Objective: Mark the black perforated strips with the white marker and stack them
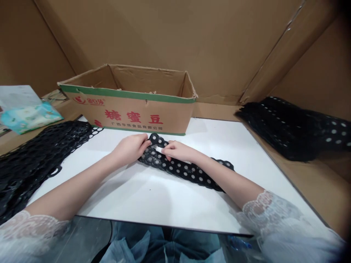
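A black strip with rows of pale round discs [192, 174] lies slantwise on the white board [131, 199]. My left hand [134, 147] is closed on the far left end of this strip, thumb and fingers pinching its edge. Over the strip, my right hand [177, 151] grips a thin white pen-like tool [159, 149]. The tip of that tool points left at the discs near my left hand; whether it touches one I cannot tell. My right forearm passes over the strip's right end and hides part of it.
Behind the strip stands an open cardboard box [131, 113] with red lettering. Black netted strips with open holes [52, 146] are heaped at the left. At the right lies a pile of black strips with pale discs [290, 128]. A teal tissue pack [31, 117] sits at far left.
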`<act>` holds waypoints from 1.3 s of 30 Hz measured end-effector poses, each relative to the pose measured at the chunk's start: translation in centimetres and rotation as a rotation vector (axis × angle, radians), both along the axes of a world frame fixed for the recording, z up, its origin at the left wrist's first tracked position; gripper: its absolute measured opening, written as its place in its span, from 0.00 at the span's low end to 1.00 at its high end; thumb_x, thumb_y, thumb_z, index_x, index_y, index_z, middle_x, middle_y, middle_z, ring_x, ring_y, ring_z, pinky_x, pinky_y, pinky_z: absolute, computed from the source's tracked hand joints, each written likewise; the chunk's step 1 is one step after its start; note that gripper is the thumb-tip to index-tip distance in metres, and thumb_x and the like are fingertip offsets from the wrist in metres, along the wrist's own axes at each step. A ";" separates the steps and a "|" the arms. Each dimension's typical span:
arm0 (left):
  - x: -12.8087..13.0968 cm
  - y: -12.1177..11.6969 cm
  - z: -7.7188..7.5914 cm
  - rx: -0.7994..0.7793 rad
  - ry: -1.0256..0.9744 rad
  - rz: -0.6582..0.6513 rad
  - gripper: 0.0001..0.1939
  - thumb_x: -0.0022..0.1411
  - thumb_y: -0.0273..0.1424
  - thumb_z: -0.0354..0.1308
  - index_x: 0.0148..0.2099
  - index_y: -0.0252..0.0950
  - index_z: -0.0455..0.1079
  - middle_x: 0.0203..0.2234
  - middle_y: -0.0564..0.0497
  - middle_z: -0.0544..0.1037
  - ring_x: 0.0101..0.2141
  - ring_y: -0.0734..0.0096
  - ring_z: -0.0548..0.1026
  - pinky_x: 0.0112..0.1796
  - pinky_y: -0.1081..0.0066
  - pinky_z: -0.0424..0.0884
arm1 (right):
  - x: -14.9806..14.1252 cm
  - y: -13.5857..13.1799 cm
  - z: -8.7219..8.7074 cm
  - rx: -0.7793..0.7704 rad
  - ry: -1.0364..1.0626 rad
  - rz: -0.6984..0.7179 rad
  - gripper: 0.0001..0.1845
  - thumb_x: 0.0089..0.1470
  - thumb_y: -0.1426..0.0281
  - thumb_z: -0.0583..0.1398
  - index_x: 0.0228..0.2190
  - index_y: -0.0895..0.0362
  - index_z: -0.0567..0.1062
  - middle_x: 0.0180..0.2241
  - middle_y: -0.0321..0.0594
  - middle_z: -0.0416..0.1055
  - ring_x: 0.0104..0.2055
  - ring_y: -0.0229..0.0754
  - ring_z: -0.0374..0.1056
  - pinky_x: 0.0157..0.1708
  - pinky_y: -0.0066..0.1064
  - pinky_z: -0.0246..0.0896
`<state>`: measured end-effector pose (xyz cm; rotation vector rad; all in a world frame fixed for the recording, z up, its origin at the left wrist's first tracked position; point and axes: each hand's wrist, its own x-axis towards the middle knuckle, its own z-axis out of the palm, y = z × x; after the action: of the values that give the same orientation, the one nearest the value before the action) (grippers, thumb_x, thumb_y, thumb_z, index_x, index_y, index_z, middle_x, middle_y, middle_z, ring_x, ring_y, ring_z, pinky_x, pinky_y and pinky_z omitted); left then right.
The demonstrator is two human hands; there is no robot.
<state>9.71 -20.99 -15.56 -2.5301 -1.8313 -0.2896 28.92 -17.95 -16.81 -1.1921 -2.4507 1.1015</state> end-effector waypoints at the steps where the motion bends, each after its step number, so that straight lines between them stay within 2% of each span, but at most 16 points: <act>1: -0.2 0.3 0.0 -0.047 -0.051 0.001 0.14 0.61 0.37 0.38 0.27 0.37 0.56 0.21 0.52 0.68 0.24 0.69 0.67 0.25 0.73 0.57 | 0.2 0.1 0.2 0.001 -0.015 0.021 0.20 0.49 0.60 0.51 0.15 0.59 0.69 0.28 0.37 0.63 0.30 0.35 0.59 0.37 0.27 0.54; 4: -0.6 0.9 -0.2 -0.148 -0.205 -0.004 0.14 0.60 0.38 0.39 0.26 0.37 0.54 0.21 0.53 0.66 0.25 0.69 0.66 0.28 0.73 0.58 | 0.2 -0.1 0.5 0.071 -0.059 0.003 0.19 0.47 0.60 0.53 0.15 0.58 0.71 0.29 0.38 0.63 0.36 0.38 0.60 0.41 0.27 0.52; 7: -1.0 1.0 0.1 -0.284 -0.313 -0.023 0.16 0.59 0.41 0.40 0.25 0.36 0.56 0.21 0.53 0.66 0.25 0.71 0.65 0.28 0.73 0.59 | -0.5 -0.9 0.7 0.098 -0.071 -0.044 0.18 0.48 0.61 0.52 0.16 0.58 0.71 0.27 0.39 0.61 0.36 0.40 0.60 0.42 0.29 0.52; 11: -2.2 0.9 1.1 -0.624 -0.247 -0.117 0.17 0.54 0.44 0.47 0.24 0.35 0.59 0.19 0.54 0.63 0.21 0.75 0.60 0.22 0.75 0.55 | -1.3 -1.7 0.6 0.156 -0.109 -0.094 0.18 0.48 0.62 0.52 0.15 0.58 0.70 0.28 0.40 0.59 0.41 0.44 0.55 0.45 0.36 0.49; 13: -2.7 0.9 1.4 -0.683 -0.206 -0.136 0.16 0.53 0.42 0.49 0.23 0.35 0.59 0.18 0.54 0.62 0.20 0.76 0.59 0.22 0.75 0.54 | -1.3 -1.9 0.5 0.187 -0.117 -0.098 0.17 0.48 0.62 0.52 0.15 0.57 0.70 0.30 0.41 0.57 0.43 0.46 0.52 0.46 0.39 0.47; 18: -2.4 0.8 1.6 -0.675 -0.266 -0.145 0.13 0.54 0.39 0.48 0.23 0.35 0.59 0.17 0.55 0.63 0.20 0.76 0.59 0.22 0.76 0.53 | -1.3 -2.1 -0.1 0.236 -0.124 -0.076 0.16 0.48 0.63 0.52 0.16 0.57 0.70 0.30 0.41 0.56 0.42 0.45 0.50 0.46 0.40 0.46; 22: -2.0 0.6 1.6 -0.631 -0.293 -0.136 0.13 0.54 0.38 0.48 0.23 0.35 0.58 0.16 0.55 0.64 0.20 0.76 0.60 0.22 0.76 0.54 | -1.6 -2.0 -0.5 0.212 -0.127 -0.126 0.17 0.48 0.64 0.52 0.15 0.57 0.69 0.30 0.40 0.55 0.41 0.44 0.51 0.45 0.39 0.47; 27: -2.1 0.6 1.5 -0.565 -0.263 -0.132 0.14 0.54 0.39 0.48 0.22 0.36 0.57 0.15 0.56 0.63 0.19 0.75 0.60 0.22 0.75 0.53 | -1.7 -1.9 -0.3 0.171 -0.133 -0.116 0.17 0.48 0.65 0.52 0.14 0.58 0.68 0.31 0.40 0.56 0.42 0.44 0.51 0.46 0.40 0.46; 30: -1.6 0.2 1.3 -0.444 -0.186 -0.126 0.15 0.55 0.39 0.47 0.21 0.36 0.55 0.15 0.55 0.61 0.18 0.74 0.59 0.21 0.74 0.53 | -1.6 -1.9 -0.1 0.164 -0.126 -0.111 0.18 0.50 0.64 0.52 0.14 0.58 0.69 0.31 0.41 0.56 0.43 0.45 0.52 0.47 0.40 0.46; 33: -0.2 -0.9 0.7 -0.255 -0.042 -0.084 0.14 0.57 0.37 0.44 0.22 0.36 0.56 0.16 0.52 0.65 0.20 0.71 0.63 0.23 0.72 0.53 | -2.0 -2.0 -0.3 0.180 -0.142 -0.139 0.20 0.51 0.61 0.51 0.16 0.57 0.71 0.31 0.42 0.57 0.44 0.46 0.52 0.46 0.41 0.46; 36: 1.6 -2.5 0.1 -0.104 0.102 -0.003 0.13 0.60 0.34 0.39 0.28 0.36 0.59 0.20 0.48 0.70 0.22 0.65 0.68 0.23 0.71 0.53 | -2.6 -2.4 -0.8 0.264 -0.168 -0.206 0.20 0.52 0.61 0.50 0.18 0.57 0.73 0.32 0.44 0.59 0.44 0.48 0.52 0.45 0.41 0.46; 39: 2.4 -3.4 -0.2 -0.047 0.142 0.046 0.13 0.62 0.32 0.37 0.31 0.34 0.60 0.23 0.46 0.72 0.22 0.64 0.69 0.23 0.71 0.52 | -2.8 -2.5 -0.9 0.361 -0.187 -0.225 0.21 0.53 0.61 0.49 0.21 0.57 0.75 0.34 0.47 0.61 0.44 0.49 0.52 0.44 0.41 0.46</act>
<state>12.16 -24.43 -15.74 -2.4628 -1.8612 -0.0646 26.14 -20.50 -17.69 -1.4540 -2.4286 0.4801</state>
